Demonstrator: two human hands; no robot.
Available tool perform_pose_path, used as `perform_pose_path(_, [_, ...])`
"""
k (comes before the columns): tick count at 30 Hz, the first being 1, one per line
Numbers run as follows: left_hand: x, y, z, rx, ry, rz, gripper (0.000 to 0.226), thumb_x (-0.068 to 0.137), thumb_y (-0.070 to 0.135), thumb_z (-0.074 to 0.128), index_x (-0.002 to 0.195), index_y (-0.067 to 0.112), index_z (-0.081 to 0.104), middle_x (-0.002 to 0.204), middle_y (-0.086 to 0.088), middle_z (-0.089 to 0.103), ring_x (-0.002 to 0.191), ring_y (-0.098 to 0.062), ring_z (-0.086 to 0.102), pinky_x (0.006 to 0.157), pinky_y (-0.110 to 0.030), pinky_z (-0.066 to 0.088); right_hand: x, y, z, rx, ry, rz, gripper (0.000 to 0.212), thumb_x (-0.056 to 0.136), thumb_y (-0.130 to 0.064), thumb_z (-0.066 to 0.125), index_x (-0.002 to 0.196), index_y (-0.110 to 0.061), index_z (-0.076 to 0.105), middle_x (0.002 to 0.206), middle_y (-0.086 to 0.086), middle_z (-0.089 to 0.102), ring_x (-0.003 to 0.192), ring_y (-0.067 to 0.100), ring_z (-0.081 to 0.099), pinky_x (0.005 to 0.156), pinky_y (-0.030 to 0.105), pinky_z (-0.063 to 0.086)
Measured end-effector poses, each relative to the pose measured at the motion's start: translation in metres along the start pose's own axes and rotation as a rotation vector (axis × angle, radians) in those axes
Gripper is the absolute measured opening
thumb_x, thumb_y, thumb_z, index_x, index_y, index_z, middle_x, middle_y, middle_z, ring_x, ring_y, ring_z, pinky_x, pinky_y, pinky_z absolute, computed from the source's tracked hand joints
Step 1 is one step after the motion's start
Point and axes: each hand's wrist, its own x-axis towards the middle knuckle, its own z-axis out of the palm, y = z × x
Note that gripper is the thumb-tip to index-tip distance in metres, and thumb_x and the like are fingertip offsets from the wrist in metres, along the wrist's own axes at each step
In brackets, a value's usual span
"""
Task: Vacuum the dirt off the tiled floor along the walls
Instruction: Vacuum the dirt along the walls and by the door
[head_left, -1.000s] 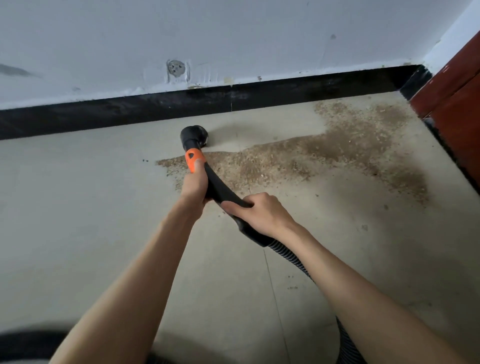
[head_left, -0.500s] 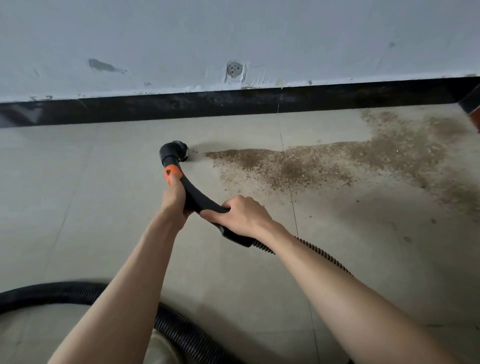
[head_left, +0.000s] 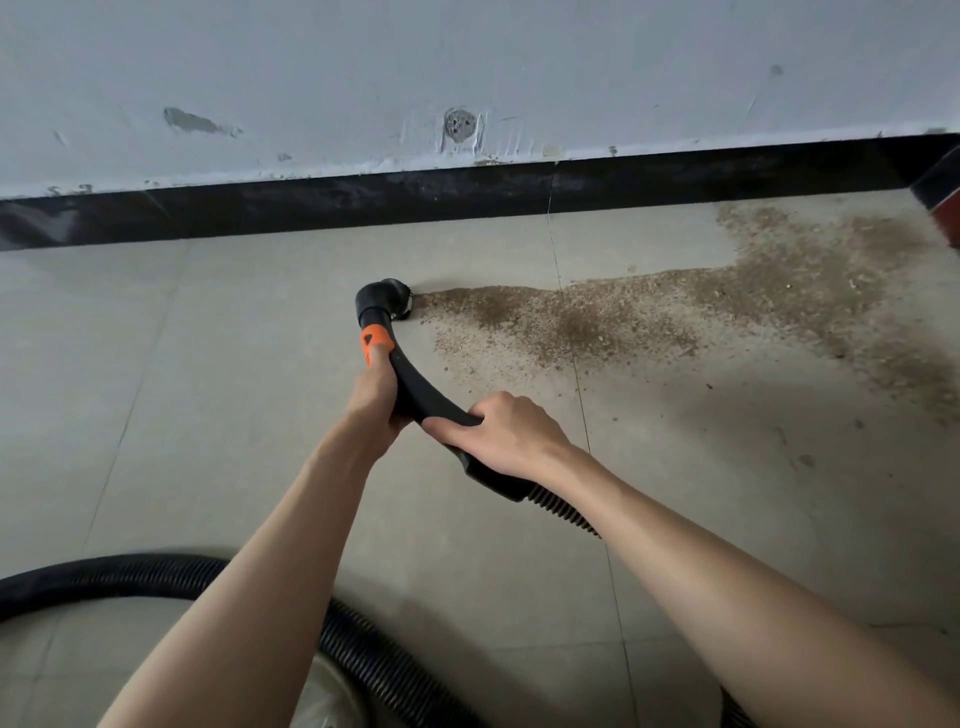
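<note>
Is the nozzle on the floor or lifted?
On the floor: the nozzle touches the tile at the dirt patch's left tip.

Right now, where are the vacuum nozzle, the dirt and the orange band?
Nozzle (head_left: 385, 299), head view, on its black elbow.
Dirt (head_left: 576, 322), head view, on the dark middle patch.
Orange band (head_left: 375, 340), head view, on its front face.

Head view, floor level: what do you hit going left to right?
Bare tiles → vacuum nozzle → dirt patch → red-brown edge in the right corner.
</note>
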Motion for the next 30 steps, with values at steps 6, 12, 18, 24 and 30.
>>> perform_pose_path(6, [-0.004,-0.002,0.011,0.002,0.011,0.019,0.057,0.090,0.063,0.041,0.113,0.010,0.044,0.091,-0.003,0.054,0.080,-0.015,0.056,0.056,-0.029,0.046,-0.004,0.004,-0.009,-0.014,0.010,0.011,0.059,0.081,-0.073,0.054,0.063,-0.017,0.059,0.065,0.000,0.065,0.062,0.019,0.063,0.054,0.028,0.042])
perform_pose_path(12, [-0.008,-0.002,0.024,0.012,-0.004,0.008,0.058,0.090,0.064,0.041,0.115,0.011,0.042,0.095,-0.004,0.055,0.081,-0.016,0.056,0.055,-0.029,0.045,-0.008,0.011,-0.014,-0.039,0.046,0.035,0.058,0.080,-0.074,0.053,0.062,-0.018,0.053,0.064,-0.002,0.062,0.059,0.017,0.060,0.050,0.027,0.035])
perform_pose_path(18, [-0.012,-0.011,0.041,0.019,-0.047,0.006,0.058,0.091,0.064,0.040,0.115,0.012,0.042,0.092,-0.002,0.054,0.080,-0.014,0.056,0.056,-0.028,0.045,-0.016,0.024,-0.020,-0.024,0.066,0.052,0.059,0.079,-0.075,0.053,0.059,-0.019,0.054,0.062,-0.004,0.064,0.059,0.016,0.062,0.050,0.026,0.037])
perform_pose_path(24, [-0.017,-0.016,0.056,0.058,-0.056,0.006,0.056,0.093,0.061,0.039,0.113,0.009,0.044,0.085,-0.003,0.052,0.074,-0.016,0.055,0.054,-0.029,0.046,-0.023,0.039,-0.028,0.016,0.082,0.073,0.059,0.079,-0.074,0.055,0.057,-0.019,0.050,0.060,-0.003,0.062,0.057,0.016,0.061,0.051,0.027,0.038])
perform_pose_path(30, [-0.021,-0.017,0.064,0.062,-0.067,0.005,0.055,0.092,0.061,0.040,0.112,0.009,0.044,0.086,-0.003,0.052,0.075,-0.015,0.055,0.053,-0.028,0.045,-0.027,0.043,-0.033,0.034,0.093,0.081,0.058,0.079,-0.074,0.055,0.061,-0.019,0.054,0.064,-0.002,0.066,0.062,0.017,0.065,0.054,0.026,0.043])
